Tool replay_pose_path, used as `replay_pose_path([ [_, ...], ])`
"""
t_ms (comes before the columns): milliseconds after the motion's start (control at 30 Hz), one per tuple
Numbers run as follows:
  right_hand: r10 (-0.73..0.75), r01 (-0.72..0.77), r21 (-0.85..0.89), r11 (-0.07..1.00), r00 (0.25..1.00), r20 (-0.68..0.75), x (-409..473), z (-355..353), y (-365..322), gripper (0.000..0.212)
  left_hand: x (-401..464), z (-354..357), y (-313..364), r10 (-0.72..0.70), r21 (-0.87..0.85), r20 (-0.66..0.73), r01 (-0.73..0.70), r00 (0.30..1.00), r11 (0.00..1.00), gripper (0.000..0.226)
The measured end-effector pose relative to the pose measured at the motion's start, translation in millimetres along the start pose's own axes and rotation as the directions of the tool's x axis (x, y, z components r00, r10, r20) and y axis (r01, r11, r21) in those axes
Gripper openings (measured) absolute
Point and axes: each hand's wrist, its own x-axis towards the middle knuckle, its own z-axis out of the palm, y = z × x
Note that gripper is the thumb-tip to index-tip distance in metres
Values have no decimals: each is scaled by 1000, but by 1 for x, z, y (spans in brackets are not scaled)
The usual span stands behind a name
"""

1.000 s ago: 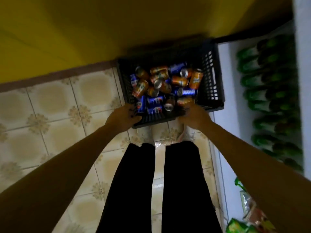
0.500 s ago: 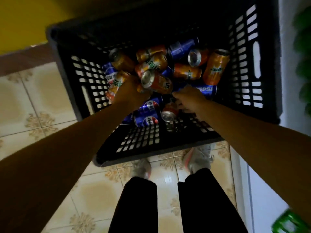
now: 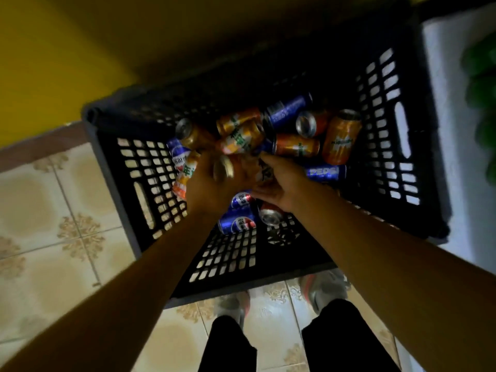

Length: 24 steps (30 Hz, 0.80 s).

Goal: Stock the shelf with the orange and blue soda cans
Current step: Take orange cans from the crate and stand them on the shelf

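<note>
Both hands down in the black slotted plastic crate (image 3: 386,146), picking cans; stocking barely begun.

Left hand (image 3: 212,183) has its fingers curled round 1 blurred orange aluminium soda can (image 3: 224,167), silver end toward camera. Right hand (image 3: 279,181) reaches in beside it; fingers partly hidden, cannot tell whether they pinch anything. Loose orange and blue cans are heaped in the crate on the tiled floor (image 3: 53,210). Nearly all stocking appears left. 1 blue soda can (image 3: 324,171) reads "PEPSI"; the upright orange can (image 3: 342,136) lettering is unreadable.
</note>
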Motion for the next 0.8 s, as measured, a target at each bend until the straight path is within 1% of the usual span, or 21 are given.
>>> replay_pose_path([
  [67, 10, -12, 33, 999, 999, 45, -39, 6, -17, 39, -32, -24, 21, -25, -134, -25, 22, 999, 991, 44],
  [133, -4, 4, 1, 1000, 995, 99, -84, 15, -35, 30, -63, -47, 44, -56, -250, -48, 42, 997, 967, 49],
  [200, -94, 107, -102, 989, 988, 120, -130, 27, -50, 34, -91, -68, 69, -78, -358, -61, 51, 995, 932, 53],
  [267, -227, 249, -204, 947, 966, 124, -178, 38, -62, 39, -117, -89, 97, -68, -432, -47, 41, 997, 901, 51],
  [333, -348, 371, -315, 874, 928, 130, -229, 45, -73, 39, -144, -108, 125, -38, -450, 19, 43, 999, 892, 48],
  [400, -447, 474, -417, 775, 879, 168, -286, 47, -82, 38, -173, -129, 153, 5, -437, 137, 56, 991, 898, 41],
  [433, -485, 520, -446, 728, 851, 201, -315, 46, -86, 35, -188, -139, 167, 49, -407, 192, 34, 980, 913, 39],
  [500, -544, 601, -472, 645, 795, 268, -372, 42, -89, 31, -216, -158, 192, 132, -325, 271, -38, 953, 945, 41],
  [567, -596, 663, -453, 596, 744, 304, -426, 38, -84, 37, -247, -177, 214, 186, -258, 309, -107, 933, 960, 48],
  [600, -624, 679, -434, 592, 727, 286, -449, 35, -78, 46, -263, -186, 224, 208, -234, 308, -138, 928, 962, 49],
  [667, -667, 694, -337, 636, 714, 214, -491, 29, -61, 62, -300, -206, 242, 250, -220, 284, -191, 926, 956, 46],
  [733, -662, 684, -119, 719, 727, 182, -528, 24, -38, 61, -336, -224, 255, 276, -272, 277, -200, 920, 941, 45],
  [767, -652, 668, -29, 743, 733, 193, -545, 22, -27, 55, -354, -231, 260, 291, -310, 284, -200, 914, 930, 45],
  [800, -653, 664, 22, 747, 728, 207, -562, 21, -15, 50, -370, -239, 264, 315, -335, 296, -211, 902, 918, 47],
])
